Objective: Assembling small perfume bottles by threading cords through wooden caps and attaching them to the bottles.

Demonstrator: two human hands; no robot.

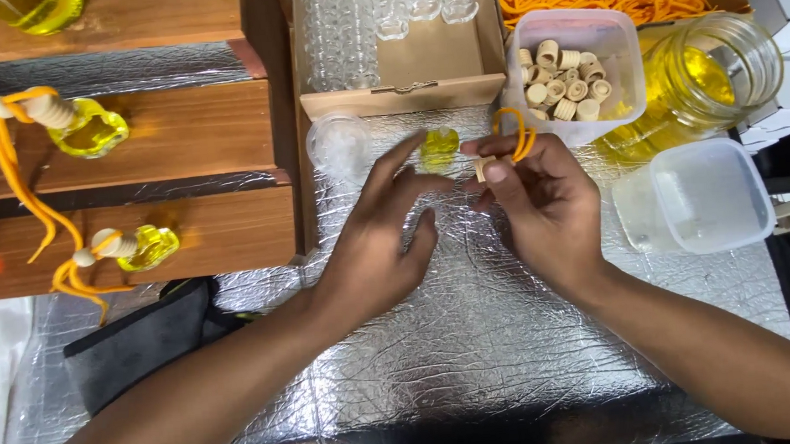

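At frame centre, the right hand [540, 199] fingers pinch a looped orange cord [519, 132] and a partly hidden wooden cap [481, 166]. The left hand [387, 241] fingers, open, touch a small yellow-filled glass bottle [440, 146], partly hidden.

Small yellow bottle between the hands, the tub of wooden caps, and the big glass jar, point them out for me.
small yellow bottle [440, 146], head view, on its glass body.
tub of wooden caps [623, 34], head view, on its right wall.
big glass jar [751, 58], head view, near its mouth.

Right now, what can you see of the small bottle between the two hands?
The small bottle is clear glass holding yellow liquid, squat and rounded, with no cap visible. It sits on the crinkled silver foil mat, just in front of the cardboard box. The left hand has its fingertips at the bottle's side; the right hand is beside it, pinching an orange cord loop.
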